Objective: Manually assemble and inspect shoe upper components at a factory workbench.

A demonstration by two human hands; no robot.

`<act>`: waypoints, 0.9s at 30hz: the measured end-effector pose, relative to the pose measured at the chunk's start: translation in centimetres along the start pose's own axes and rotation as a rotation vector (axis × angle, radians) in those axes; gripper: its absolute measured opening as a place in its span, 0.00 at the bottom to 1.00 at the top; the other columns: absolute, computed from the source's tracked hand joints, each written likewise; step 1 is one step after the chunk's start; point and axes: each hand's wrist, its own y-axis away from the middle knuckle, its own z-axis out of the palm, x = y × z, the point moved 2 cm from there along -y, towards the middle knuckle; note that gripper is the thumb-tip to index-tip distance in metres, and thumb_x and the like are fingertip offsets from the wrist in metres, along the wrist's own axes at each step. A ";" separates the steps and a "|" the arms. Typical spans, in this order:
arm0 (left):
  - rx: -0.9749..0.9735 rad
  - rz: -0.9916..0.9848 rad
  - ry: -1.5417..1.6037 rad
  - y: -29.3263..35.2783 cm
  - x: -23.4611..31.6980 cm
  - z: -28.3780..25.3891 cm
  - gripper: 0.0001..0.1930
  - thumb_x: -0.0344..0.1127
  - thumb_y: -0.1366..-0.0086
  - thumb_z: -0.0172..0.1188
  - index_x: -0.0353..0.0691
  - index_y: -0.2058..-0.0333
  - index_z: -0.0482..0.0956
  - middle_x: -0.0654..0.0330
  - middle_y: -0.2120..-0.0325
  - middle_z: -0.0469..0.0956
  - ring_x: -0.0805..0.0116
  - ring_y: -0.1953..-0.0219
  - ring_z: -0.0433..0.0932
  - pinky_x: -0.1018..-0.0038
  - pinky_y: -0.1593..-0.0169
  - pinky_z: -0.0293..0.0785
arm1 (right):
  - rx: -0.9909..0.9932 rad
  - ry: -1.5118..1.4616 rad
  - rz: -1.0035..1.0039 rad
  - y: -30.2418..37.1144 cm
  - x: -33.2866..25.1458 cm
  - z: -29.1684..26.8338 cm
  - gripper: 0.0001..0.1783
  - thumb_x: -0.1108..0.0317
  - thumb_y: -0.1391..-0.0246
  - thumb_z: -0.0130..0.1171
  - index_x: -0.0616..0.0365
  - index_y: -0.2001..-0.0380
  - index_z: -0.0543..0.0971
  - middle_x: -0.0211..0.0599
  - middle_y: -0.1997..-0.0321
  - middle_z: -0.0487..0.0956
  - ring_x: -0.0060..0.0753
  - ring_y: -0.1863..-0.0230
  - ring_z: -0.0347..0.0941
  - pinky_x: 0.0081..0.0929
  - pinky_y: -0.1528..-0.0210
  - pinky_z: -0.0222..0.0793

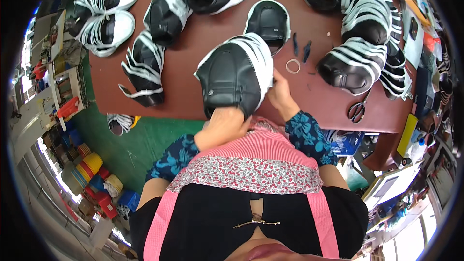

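Observation:
A black shoe upper with white strips along its right side is raised in front of me, over the table's near edge. My left hand reaches into its near opening; the fingertips are hidden inside. At its right edge my right hand grips the white side, with some fingers hidden behind it. Just beyond lies another black upper with a white edge. A pale elastic ring and two dark scraps rest to the right of the held upper.
Several black-and-white uppers lie across the left of the reddish-brown table. An overlapping row of uppers runs down its right side. Black-handled scissors lie near the front right edge. Stacked coloured tubs stand on the floor at left.

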 end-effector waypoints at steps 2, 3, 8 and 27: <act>0.059 0.079 -0.080 0.4 -5.1 5.8 0.20 0.47 0.30 0.66 0.32 0.65 0.89 0.41 0.72 0.86 0.39 0.69 0.87 0.46 0.59 0.81 | 0.004 0.261 -0.056 1.2 5.5 -4.1 0.18 0.71 0.27 0.57 0.66 0.39 0.82 0.43 0.37 0.85 0.40 0.36 0.79 0.36 0.30 0.72; 0.097 0.136 -0.079 0.6 -7.2 7.5 0.21 0.49 0.30 0.67 0.32 0.65 0.89 0.41 0.71 0.86 0.39 0.68 0.87 0.47 0.60 0.81 | 0.140 0.759 -0.308 1.0 6.2 -5.7 0.17 0.71 0.27 0.60 0.66 0.40 0.83 0.44 0.39 0.84 0.41 0.38 0.79 0.37 0.32 0.72; 0.207 0.032 -0.209 3.7 -8.4 8.8 0.27 0.56 0.22 0.59 0.32 0.62 0.90 0.46 0.65 0.87 0.47 0.58 0.82 0.52 0.48 0.71 | 0.244 1.157 -0.454 6.0 2.8 -0.3 0.18 0.59 0.23 0.61 0.66 0.48 0.83 0.48 0.54 0.87 0.45 0.53 0.85 0.39 0.49 0.79; 0.494 -0.259 1.855 15.9 -19.9 10.9 0.14 0.30 0.30 0.71 0.32 0.48 0.87 0.57 0.53 0.89 0.67 0.50 0.87 0.66 0.41 0.82 | 0.141 0.944 -0.256 6.6 6.2 4.8 0.13 0.65 0.31 0.72 0.67 0.56 0.85 0.32 0.64 0.87 0.17 0.68 0.83 0.19 0.66 0.80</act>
